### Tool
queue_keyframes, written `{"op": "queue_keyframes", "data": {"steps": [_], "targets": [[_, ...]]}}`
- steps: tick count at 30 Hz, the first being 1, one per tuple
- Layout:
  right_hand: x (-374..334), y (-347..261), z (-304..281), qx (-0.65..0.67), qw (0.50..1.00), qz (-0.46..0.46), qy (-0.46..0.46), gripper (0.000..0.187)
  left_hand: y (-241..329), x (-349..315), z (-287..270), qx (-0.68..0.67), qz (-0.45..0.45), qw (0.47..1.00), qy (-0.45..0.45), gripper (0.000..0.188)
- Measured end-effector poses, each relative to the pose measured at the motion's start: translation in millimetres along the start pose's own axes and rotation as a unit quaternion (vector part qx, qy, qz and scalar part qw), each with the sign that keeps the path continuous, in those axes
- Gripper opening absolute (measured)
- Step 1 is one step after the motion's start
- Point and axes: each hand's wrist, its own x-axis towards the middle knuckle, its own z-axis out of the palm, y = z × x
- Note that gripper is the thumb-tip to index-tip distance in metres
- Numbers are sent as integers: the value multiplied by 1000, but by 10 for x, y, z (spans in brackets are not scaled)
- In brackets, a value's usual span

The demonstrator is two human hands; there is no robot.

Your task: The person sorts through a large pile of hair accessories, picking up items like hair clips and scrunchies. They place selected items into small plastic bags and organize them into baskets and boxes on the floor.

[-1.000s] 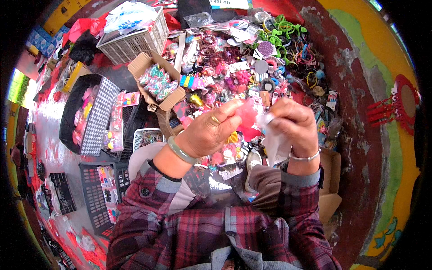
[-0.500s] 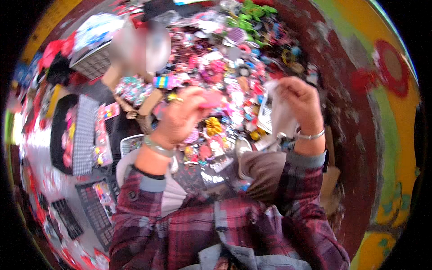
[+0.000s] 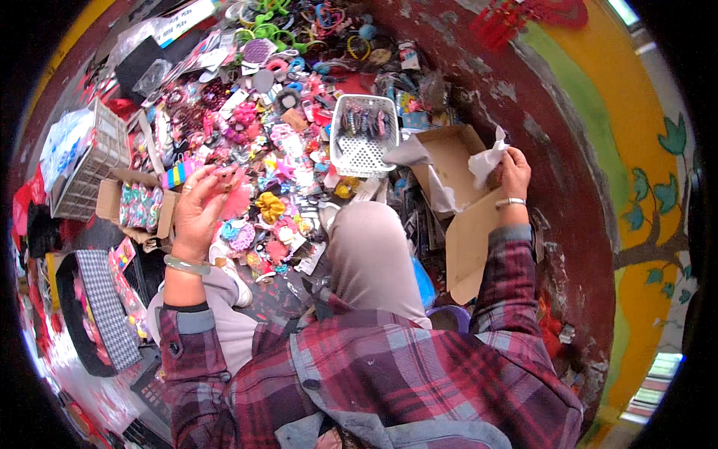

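Observation:
My left hand [image 3: 200, 209] is raised over the left side of a heap of colourful hair accessories [image 3: 247, 120]. Its fingers are curled closed around a flat pinkish-red piece [image 3: 236, 200], whose exact kind I cannot make out. A yellow scrunchie [image 3: 270, 207] lies in the heap just beyond it. Out to the right, my right hand [image 3: 514, 178] pinches a crumpled white sheet [image 3: 486, 163], thin like paper or plastic film. That sheet hangs over an open cardboard box [image 3: 470, 232], where more white film pokes up at the near left edge.
A white perforated basket [image 3: 364, 159] holding hair ties stands left of the box. At the left are a small carton [image 3: 109, 200] of beaded-looking items, a grey crate [image 3: 112, 142] and a checked bin [image 3: 105, 299]. A dark red and yellow wall [image 3: 598, 194] curves along the right.
My view has swung to the right, bringing the cardboard box and white basket into sight. My hands are farther apart; the right, with the white sheet, is now at the box.

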Motion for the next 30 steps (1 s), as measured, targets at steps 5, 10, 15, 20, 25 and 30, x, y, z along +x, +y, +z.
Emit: {"op": "queue_keyframes", "data": {"steps": [5, 10, 15, 20, 25, 30], "targets": [[93, 455, -384, 117, 987, 96, 48, 14, -187, -77, 138, -67, -10, 998, -13, 38], [-357, 1149, -690, 206, 955, 175, 124, 21, -216, -266, 276, -170, -71, 983, 23, 40], [-987, 2489, -1568, 129, 901, 389, -143, 17, 238, -361, 379, -214, -180, 957, 73, 35], [-294, 2606, -1595, -313, 945, 61, -70, 24, 551, -456, 328, -399, -167, 899, 76, 32], [-1118, -532, 920, 34, 962, 103, -252, 37, 977, -712, 253, -419, -163, 890, 75, 30], [-2519, -1779, 2220, 190, 795, 42, -575, 70, 828, -1005, 256, -315, -80, 942, 83, 31]]}}
